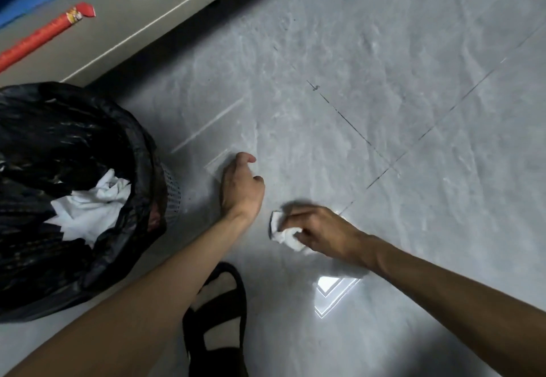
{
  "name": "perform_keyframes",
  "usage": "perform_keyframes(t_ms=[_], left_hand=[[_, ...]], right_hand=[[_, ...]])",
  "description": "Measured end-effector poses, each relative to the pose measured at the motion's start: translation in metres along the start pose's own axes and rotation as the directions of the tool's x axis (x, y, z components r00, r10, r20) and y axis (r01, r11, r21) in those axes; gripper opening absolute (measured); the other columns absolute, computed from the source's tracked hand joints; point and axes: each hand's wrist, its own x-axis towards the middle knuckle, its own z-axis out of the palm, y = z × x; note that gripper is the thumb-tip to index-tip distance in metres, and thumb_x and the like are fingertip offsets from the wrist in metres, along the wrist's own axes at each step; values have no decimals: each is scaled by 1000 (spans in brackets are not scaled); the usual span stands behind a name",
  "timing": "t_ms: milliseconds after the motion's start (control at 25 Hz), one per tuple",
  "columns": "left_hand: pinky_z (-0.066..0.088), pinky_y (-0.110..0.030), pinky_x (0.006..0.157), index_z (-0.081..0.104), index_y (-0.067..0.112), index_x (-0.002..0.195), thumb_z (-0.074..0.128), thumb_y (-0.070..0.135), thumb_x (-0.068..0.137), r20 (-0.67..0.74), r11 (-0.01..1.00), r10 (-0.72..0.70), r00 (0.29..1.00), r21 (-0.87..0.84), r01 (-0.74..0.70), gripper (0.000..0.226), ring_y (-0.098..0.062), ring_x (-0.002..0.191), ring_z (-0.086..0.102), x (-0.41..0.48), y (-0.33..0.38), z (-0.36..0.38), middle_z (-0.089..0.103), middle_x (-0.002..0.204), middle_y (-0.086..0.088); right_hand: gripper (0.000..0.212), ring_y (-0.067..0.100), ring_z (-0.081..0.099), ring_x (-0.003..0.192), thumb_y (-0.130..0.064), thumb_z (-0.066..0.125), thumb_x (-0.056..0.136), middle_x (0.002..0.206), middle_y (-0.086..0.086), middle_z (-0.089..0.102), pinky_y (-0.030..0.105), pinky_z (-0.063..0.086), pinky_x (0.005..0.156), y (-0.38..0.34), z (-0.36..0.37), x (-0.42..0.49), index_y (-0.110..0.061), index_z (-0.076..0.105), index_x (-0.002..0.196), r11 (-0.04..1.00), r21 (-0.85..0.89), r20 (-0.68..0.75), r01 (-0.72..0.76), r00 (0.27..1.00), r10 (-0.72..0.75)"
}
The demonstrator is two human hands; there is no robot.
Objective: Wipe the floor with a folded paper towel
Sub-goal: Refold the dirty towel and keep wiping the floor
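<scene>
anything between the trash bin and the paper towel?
Head view: only the left hand, over bare floor, separates trash bin and paper towel, which the right hand grips.

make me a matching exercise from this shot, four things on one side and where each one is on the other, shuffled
Things
1. white crumpled paper towel
2. black plastic bin bag
3. red paper roll
4. black sandal

Places
A. lying on the grey ledge, top left
B. gripped by the right hand
C. lining the mesh basket
D. at the bottom edge of the view

Pairs: 1-B, 2-C, 3-A, 4-D
</scene>
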Motion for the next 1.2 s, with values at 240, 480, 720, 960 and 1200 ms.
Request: perform_keyframes(t_ms=[240, 480, 720, 960, 1200], left_hand=[[37, -28, 103, 56, 10, 116, 56, 3, 79, 167, 961, 214, 962, 141, -238, 38, -23, 121, 49, -14, 9, 27, 56, 126, -7], [44, -29, 91, 53, 18, 119, 54, 10, 84, 233, 988, 80, 969, 113, -109, 37, -25, 110, 58, -11, 24, 22, 61, 122, -7], [54, -34, 83, 61, 24, 94, 55, 14, 81, 319, 990, 117, 941, -116, -84, 17, -21, 89, 68, -1, 88, -57, 71, 94, -2], [51, -33, 61, 61, 24, 79, 51, 29, 77, 162, 954, 298, 941, -93, -286, 11, -11, 53, 62, -7, 136, -212, 68, 64, 6], [50, -37, 63, 58, 30, 75, 54, 18, 84, 109, 969, 245, 963, -35, -243, 15, -14, 58, 60, 0, 120, -285, 68, 68, 5]], right_hand=[[40, -3, 57, 93, 8, 68, 73, 99, -27, 56, 8, 38, 79, -9, 18, -112, -26, 64, 95, 811, 153, -483, -565, 674, 560], [27, 10, 62, 94, 5, 58, 78, 100, -4, 65, 18, 44, 87, -30, 33, -16, -15, 71, 92, 936, 263, -265, -235, 915, 304], [25, 11, 65, 80, -9, 70, 77, 91, -6, 71, 27, 51, 71, -25, -54, 16, -23, 67, 97, 614, 669, -324, -419, 579, 749], [17, -2, 59, 69, -21, 72, 77, 82, -12, 69, 10, 42, 58, -126, -119, 101, -27, 66, 91, 807, 561, -355, -183, 828, 435], [52, 3, 61, 97, -46, 70, 82, 111, -8, 67, 8, 40, 78, -216, -107, 177, -25, 59, 128, 951, 293, 13, -97, 995, 97]])
